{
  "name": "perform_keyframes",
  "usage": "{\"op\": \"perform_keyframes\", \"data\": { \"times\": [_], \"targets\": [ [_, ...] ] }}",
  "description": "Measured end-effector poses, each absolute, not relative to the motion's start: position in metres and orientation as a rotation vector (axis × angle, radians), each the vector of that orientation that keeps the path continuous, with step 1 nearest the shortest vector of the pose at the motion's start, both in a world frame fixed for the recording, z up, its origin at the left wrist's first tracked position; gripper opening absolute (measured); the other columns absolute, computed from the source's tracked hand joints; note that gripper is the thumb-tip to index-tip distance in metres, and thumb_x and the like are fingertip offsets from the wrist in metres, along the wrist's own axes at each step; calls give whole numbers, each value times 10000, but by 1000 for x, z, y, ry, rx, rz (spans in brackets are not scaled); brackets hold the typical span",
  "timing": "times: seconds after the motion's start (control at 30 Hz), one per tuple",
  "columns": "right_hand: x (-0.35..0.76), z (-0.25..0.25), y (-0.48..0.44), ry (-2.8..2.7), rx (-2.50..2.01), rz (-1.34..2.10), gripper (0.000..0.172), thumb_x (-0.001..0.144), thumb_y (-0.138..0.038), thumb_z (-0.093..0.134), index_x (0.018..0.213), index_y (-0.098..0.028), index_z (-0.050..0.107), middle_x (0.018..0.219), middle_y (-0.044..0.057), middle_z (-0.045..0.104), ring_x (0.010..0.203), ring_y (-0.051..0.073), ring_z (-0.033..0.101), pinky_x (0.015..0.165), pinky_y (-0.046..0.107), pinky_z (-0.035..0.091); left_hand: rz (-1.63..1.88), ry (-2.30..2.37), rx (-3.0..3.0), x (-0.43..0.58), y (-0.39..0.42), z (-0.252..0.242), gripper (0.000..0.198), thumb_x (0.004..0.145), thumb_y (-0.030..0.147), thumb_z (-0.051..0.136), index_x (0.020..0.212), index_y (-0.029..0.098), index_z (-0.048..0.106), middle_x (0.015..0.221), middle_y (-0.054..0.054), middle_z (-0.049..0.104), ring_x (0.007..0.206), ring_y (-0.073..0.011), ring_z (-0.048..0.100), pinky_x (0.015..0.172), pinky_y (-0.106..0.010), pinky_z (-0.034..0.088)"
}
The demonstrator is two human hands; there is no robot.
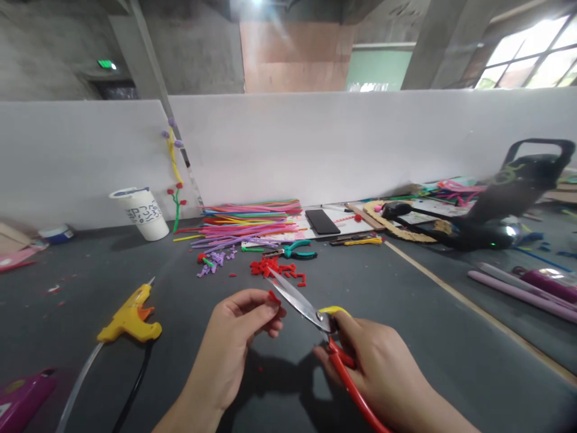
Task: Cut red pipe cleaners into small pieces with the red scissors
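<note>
Between the thumb and fingers of my left hand is a small red pipe cleaner piece. My right hand grips scissors with one red and one yellow handle. Their blades point up and left, and the tips are close above the red piece. Just beyond lies a heap of cut red pipe cleaner pieces. Left of that heap are cut purple pieces, with a small red-and-green stem beside them. Teal-handled pliers lie behind the red heap.
Coloured pipe cleaners lie at the back beside a phone. A yellow glue gun trails its cord at left, near a white cup. A black lamp-like device and purple sticks occupy the right. A white partition borders the table.
</note>
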State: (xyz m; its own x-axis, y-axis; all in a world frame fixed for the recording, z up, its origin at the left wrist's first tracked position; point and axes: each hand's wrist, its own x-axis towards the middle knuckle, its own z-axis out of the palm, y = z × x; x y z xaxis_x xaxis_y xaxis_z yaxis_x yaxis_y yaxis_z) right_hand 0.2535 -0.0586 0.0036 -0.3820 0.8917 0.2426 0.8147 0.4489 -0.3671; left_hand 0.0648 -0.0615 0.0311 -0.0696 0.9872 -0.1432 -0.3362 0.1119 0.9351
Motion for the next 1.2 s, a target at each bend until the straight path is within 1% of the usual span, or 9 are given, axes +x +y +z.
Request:
{"op": "perform_keyframes", "data": {
  "times": [0.2,0.4,0.53,0.93,1.2],
  "targets": [
    [255,-3,-63,-2358,-1362,187,220,793,-416,424,796,-205,482,626,7,576,511,155,530,484,235,298,1382,1071,880,66,-63,31,28,649,138,626,641,137,654,563,3,609,521,-86,522,501,-182,412],
    [253,-6,-63,-2386,-1357,88,231,796,-414,415,724,-200,463,577,5,559,477,149,518,459,236,269,1380,1068,909,66,-62,32,50,658,141,617,663,144,667,584,0,616,536,-87,524,515,-186,413],
    [254,-6,-62,-2405,-1361,45,240,798,-413,404,703,-199,455,579,13,560,474,159,521,457,246,269,1383,1074,906,66,-63,32,41,647,150,630,661,143,667,570,0,618,527,-89,529,509,-187,410],
    [255,-4,-60,-2408,-1322,15,242,810,-407,394,687,-204,442,549,-1,539,448,157,514,446,250,272,1380,1073,955,64,-63,33,49,657,170,633,675,149,673,581,-2,623,543,-96,533,522,-191,422],
    [256,-3,-63,-2396,-1298,11,227,814,-390,397,691,-205,446,543,-8,543,450,149,519,442,242,270,1391,1045,920,65,-63,35,35,643,152,638,648,146,672,567,-3,623,527,-89,532,506,-180,423]
  ]
}}
